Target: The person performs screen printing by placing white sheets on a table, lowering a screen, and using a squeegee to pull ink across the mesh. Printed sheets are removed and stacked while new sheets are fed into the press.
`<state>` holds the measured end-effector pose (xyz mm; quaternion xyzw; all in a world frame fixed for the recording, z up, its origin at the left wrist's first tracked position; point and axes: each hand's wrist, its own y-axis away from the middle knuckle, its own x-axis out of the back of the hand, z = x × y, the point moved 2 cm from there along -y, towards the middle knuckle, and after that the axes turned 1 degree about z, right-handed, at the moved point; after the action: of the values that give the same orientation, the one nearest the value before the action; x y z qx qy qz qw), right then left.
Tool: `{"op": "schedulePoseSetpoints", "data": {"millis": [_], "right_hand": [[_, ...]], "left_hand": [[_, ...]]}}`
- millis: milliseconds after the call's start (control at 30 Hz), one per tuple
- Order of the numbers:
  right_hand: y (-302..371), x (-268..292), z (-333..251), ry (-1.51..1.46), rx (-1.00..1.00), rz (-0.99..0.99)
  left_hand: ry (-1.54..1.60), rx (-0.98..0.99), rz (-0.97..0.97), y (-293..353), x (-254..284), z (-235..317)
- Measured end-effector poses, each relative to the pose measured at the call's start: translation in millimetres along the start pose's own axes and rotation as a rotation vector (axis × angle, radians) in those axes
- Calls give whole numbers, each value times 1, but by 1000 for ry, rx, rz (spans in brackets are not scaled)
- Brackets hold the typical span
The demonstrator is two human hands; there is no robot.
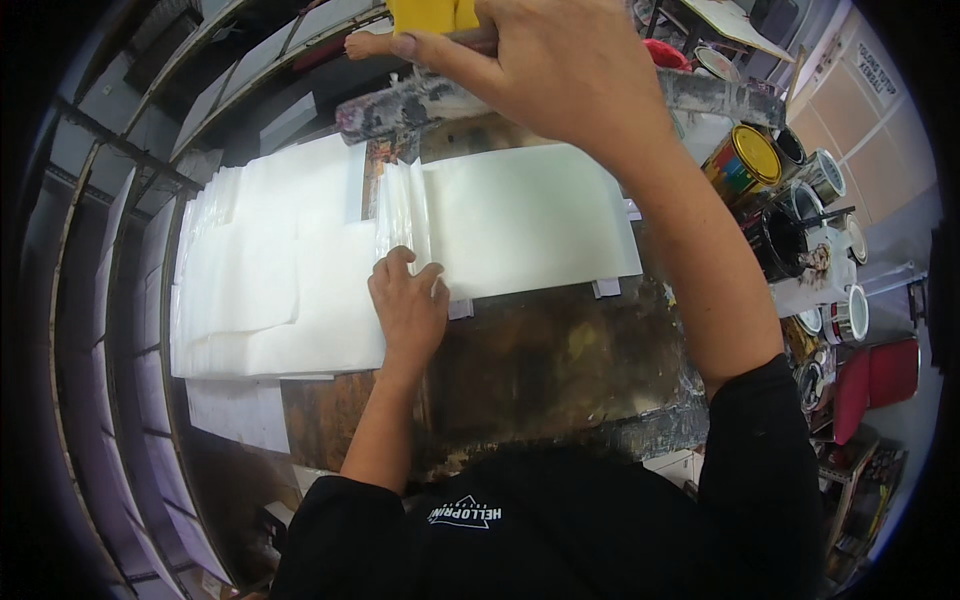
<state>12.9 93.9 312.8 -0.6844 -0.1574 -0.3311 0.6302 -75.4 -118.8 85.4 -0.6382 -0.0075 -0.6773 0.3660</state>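
My left hand (410, 305) rests with bent fingers at the near end of a ridged bundle of white sheets (402, 205), its fingertips closed at the bundle's edge. Right of the bundle, a single smooth white sheet (530, 215) lies flat on the stained worktable (540, 375). My right hand (575, 75) is raised above the table's far side, its fingers curled over a paint-stained frame (395, 108). The thumb stretches left along a brownish bar. My hand and forearm hide the middle of the frame.
Overlapping stacks of white sheets (300, 280) cover the table's left side. Metal racks (120, 300) stand beyond them. Paint cans (755, 155) and tubs crowd the right side near a red chair (880, 380). Another person in yellow (430, 14) is partly visible beyond the frame.
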Motion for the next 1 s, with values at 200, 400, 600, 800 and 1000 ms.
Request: {"op": "schedulePoseSetpoints", "data": {"millis": [200, 400, 600, 800, 1000], "right_hand": [[-23, 7, 10, -117, -82, -185], [-26, -5, 18, -83, -68, -129], [-26, 9, 15, -98, -87, -216], [-11, 5, 5, -99, -68, -123], [-3, -6, 5, 15, -65, -90]], "left_hand": [[-63, 130, -3, -2, -6, -9], [-60, 92, 22, -5, -12, -17], [-87, 63, -13, -11, -9, -22], [-124, 55, 37, -13, -12, -30], [29, 167, 48, -19, -10, -38]]}}
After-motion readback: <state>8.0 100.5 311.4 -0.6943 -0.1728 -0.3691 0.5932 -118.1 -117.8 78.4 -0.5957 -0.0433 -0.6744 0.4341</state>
